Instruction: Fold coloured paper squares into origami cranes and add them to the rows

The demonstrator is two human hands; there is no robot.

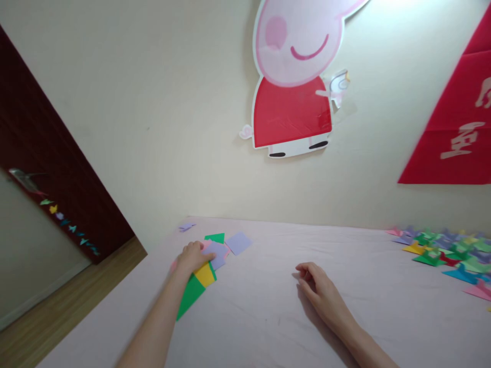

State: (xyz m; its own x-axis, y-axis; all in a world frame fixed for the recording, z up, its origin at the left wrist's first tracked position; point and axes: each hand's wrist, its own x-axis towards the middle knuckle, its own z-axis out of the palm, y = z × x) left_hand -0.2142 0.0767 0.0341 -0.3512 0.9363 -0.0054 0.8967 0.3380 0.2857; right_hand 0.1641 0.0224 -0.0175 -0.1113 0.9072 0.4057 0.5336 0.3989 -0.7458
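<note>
My left hand (193, 256) rests on a loose pile of coloured paper squares (215, 253) at the far left of the pale table (268, 317). Its fingers are curled down onto a lilac sheet, with yellow and green sheets under the wrist. My right hand (316, 286) lies on the bare table near the middle, fingers loosely curled, with nothing in it. A lilac square (238, 243) lies apart at the pile's right edge.
Several folded paper pieces (448, 250) in many colours lie at the far right of the table. A small lilac folded piece (186, 226) sits by the wall. A cartoon pig cutout (293, 76) and a red banner (456, 117) hang on the wall. A dark door (49, 168) stands at the left.
</note>
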